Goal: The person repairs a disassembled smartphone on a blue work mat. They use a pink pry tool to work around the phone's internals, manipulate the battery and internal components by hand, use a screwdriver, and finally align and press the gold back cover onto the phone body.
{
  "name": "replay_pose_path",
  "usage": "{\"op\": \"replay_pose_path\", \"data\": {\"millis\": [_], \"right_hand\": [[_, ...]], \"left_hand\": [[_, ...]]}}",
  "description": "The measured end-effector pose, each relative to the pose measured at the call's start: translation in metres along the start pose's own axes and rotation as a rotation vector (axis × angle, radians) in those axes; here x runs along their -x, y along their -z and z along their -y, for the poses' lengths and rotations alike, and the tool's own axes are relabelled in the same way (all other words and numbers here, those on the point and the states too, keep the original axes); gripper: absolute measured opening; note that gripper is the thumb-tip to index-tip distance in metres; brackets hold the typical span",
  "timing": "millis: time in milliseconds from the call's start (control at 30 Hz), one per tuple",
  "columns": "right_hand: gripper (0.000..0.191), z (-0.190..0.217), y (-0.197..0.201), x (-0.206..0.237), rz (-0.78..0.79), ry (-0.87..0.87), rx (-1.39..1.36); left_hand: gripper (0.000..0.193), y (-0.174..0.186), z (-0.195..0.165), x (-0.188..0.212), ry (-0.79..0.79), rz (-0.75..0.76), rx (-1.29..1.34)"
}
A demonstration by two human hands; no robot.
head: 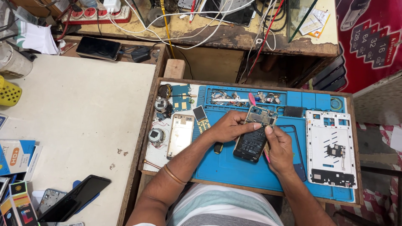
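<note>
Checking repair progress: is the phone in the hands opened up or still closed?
Opened: the phone shows bare battery and circuit board, with no back cover, between left hand and right hand.

Two bare forearms enter from the lower edge of the head view, uncovered from elbow to wrist, no sleeves visible. The left wrist carries one thin, plain bangle [174, 175] of copper-gold colour, sitting loosely above the hand. The left hand [228, 127] and right hand [279, 150] are ungloved, with no rings discernible. The torso wears a garment [224, 208] with fine horizontal stripes in white, pale green and grey.
</note>
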State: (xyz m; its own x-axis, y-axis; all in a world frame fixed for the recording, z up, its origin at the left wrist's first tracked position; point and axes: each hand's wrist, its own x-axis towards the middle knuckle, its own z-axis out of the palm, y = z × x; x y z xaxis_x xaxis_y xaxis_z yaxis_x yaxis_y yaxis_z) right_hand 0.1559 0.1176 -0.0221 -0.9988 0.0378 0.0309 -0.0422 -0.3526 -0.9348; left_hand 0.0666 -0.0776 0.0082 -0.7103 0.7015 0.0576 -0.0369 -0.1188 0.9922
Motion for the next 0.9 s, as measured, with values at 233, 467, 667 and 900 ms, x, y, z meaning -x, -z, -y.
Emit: {"op": "replay_pose_path", "data": {"millis": [233,467,667,900], "right_hand": [[0.030,0.000,0.000,0.000,0.015,0.006,0.049],[0.035,0.010,-0.007,-0.001,0.015,0.007,0.128],[0.034,0.000,0.001,-0.001,0.027,-0.025,0.074],[0.033,0.007,-0.004,0.000,0.099,-0.135,0.111]], "left_hand": [[0.033,0.000,0.003,0.000,-0.052,-0.003,-0.045],[0.032,0.000,0.003,0.000,-0.094,-0.011,-0.069],[0.032,0.000,0.006,-0.001,-0.075,-0.083,-0.130],[0.030,0.005,0.003,-0.004,-0.143,-0.179,0.085]]}}
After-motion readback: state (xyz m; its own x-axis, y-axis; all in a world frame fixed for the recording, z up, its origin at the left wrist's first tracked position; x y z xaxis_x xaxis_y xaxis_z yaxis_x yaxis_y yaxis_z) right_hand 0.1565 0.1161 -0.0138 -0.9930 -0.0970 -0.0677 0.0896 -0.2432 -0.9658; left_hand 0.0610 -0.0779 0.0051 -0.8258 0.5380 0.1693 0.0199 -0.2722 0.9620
